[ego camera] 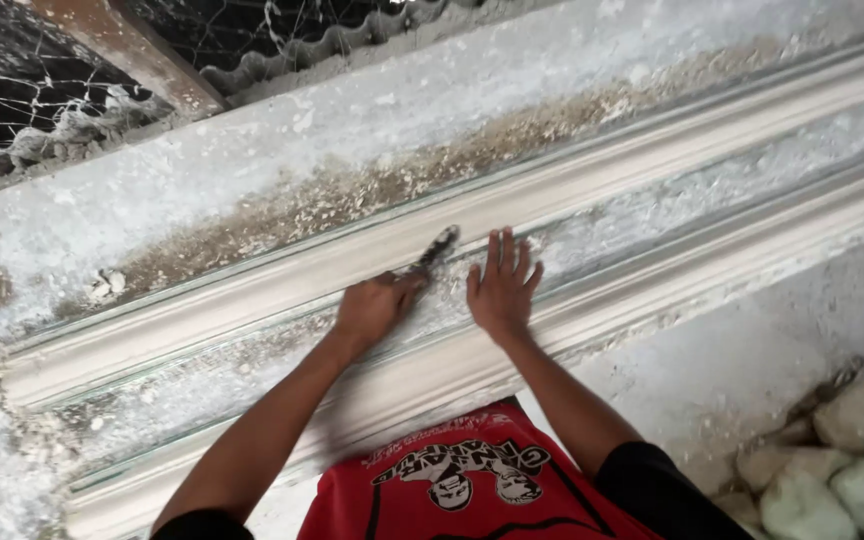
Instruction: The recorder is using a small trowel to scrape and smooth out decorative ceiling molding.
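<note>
Seen from above, the left hand [374,306] is closed around the handle of a small brush [435,251], whose dark, plaster-caked head points toward one o'clock and rests in the central channel of a long white plaster moulding [252,290]. The right hand [501,288] lies just beside the brush at three o'clock, fingers spread and palm pressed flat on the same channel. The moulding runs across the worktop [112,210] from eight o'clock to two o'clock, its raised ribs flanking a rough, crumbly middle strip. Likely hazards: too much pressure from the flat palm could crack or dent the thin ribs if the plaster is not fully hard; the brush, already clogged, could drag grit along the channel and score it; loose crumbs swept off may settle back onto the near rib. Surroundings: brownish debris and white flakes [382,185] lie along the worktop at twelve o'clock, close beyond the far rib, where a stroke could pick them up. Wire mesh [22,70] and a slanting wooden beam [132,50] stand at eleven o'clock, well apart from the hands. Pale stones [852,450] are heaped at four o'clock on the floor. The person's red printed garment [462,480] touches or overhangs the near edge at six o'clock and could brush the near rib.
</note>
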